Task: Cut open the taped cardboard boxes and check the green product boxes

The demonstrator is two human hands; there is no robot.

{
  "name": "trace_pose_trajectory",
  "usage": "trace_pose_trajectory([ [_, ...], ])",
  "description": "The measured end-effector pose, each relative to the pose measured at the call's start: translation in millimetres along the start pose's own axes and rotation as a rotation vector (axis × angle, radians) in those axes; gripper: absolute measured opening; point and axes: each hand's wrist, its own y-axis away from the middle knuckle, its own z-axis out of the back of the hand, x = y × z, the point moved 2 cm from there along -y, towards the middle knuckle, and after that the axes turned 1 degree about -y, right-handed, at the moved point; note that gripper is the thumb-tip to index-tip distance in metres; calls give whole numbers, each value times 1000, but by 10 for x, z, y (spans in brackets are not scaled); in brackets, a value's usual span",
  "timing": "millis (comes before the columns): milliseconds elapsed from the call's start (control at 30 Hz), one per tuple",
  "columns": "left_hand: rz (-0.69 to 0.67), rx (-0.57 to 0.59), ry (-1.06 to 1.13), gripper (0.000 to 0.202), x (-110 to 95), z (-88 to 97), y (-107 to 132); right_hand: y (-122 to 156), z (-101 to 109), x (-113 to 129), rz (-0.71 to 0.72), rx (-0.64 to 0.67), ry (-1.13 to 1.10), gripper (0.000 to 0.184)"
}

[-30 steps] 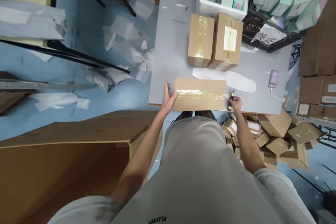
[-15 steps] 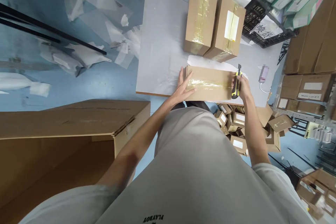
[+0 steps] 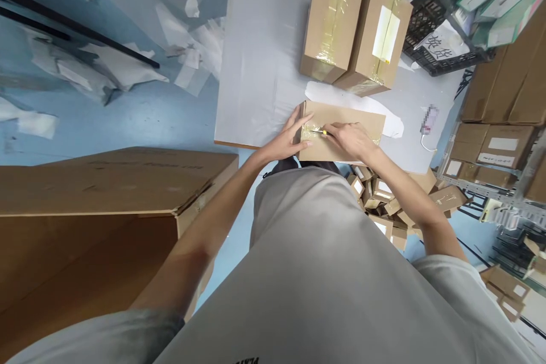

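Observation:
A taped cardboard box (image 3: 362, 122) lies at the near edge of the grey table (image 3: 256, 68). My left hand (image 3: 290, 139) presses flat against the box's left end, fingers stretched over the tape. My right hand (image 3: 352, 139) is closed round a yellow utility knife (image 3: 319, 132), whose blade tip rests on the tape near the left end of the box top.
Two more taped boxes (image 3: 354, 28) stand further back on the table. A large open carton (image 3: 102, 210) stands on the floor to my left. Small boxes (image 3: 384, 205) are heaped on the floor to my right. Plastic wrappers (image 3: 128, 62) litter the blue floor. A black crate (image 3: 443, 45) sits at the back right.
My right hand has carried the knife from the box's right end across the top to its left end. My left hand stayed on the left end. The view has shifted closer.

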Motion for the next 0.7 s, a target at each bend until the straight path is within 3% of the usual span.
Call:
trace_pose_trajectory([
  [400, 12, 5, 28, 112, 28, 3, -33, -30, 186, 202, 17, 77, 81, 46],
  [700, -10, 0, -2, 110, 39, 0, -53, 5, 126, 335, -92, 69, 75, 46],
])
